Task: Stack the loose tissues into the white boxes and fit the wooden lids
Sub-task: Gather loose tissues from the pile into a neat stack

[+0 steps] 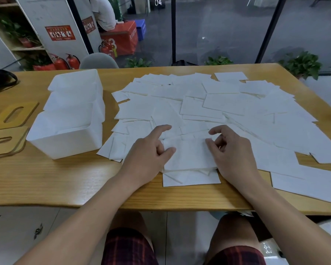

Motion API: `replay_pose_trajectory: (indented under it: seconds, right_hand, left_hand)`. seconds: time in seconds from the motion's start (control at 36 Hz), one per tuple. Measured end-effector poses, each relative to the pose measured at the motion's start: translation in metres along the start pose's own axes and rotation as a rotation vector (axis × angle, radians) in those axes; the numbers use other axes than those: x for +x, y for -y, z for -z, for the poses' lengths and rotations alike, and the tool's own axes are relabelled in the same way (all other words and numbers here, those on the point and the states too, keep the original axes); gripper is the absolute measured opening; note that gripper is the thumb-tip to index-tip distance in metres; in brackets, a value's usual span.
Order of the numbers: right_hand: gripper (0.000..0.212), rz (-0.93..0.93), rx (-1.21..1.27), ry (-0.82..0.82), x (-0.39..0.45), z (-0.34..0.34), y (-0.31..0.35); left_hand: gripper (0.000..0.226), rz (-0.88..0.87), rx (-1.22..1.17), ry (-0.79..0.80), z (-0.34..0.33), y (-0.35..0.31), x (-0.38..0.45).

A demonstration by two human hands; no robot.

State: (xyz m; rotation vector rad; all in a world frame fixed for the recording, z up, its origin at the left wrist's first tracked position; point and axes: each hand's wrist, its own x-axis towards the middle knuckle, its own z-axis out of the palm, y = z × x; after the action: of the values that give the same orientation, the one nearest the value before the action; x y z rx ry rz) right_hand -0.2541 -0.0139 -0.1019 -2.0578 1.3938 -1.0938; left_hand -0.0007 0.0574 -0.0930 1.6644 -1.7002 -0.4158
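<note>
Several loose white tissues point(214, 108) lie spread over the right half of the wooden table point(46, 180). A small stack of tissues point(189, 155) sits near the front edge between my hands. My left hand point(151, 152) pinches the stack's left edge with thumb and curled fingers, index finger pointing forward. My right hand point(231, 150) holds the stack's right edge with curled fingers. Three white boxes stand in a row at the left: the nearest box point(65, 138) open and apparently empty, the middle box point(73, 100) and far box point(75, 79) behind it. Wooden lids point(6, 138) with slots lie left of the boxes.
A black bag point(0, 79) rests on the table's far left corner. A grey chair back point(98, 61) stands behind the table. Potted plants, fire extinguishers and a seated person are beyond it. My knees sit under the front edge.
</note>
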Motion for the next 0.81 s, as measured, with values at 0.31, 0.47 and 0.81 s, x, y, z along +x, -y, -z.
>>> replay_pose_trajectory:
  seconds: [0.31, 0.47, 0.81]
  right_hand:
    - [0.012, 0.104, -0.12, 0.017, -0.002, 0.0, 0.006]
    - [0.006, 0.109, -0.088, 0.06, -0.003, 0.001, 0.004]
    - [0.005, 0.109, -0.049, 0.053, -0.001, 0.0, 0.0]
  left_hand:
    - [0.021, -0.133, 0.347, -0.185, 0.007, 0.003, 0.039]
    - [0.022, -0.149, 0.452, -0.087, 0.004, 0.011, 0.062]
    - [0.032, -0.267, 0.515, -0.022, 0.011, 0.005, 0.06]
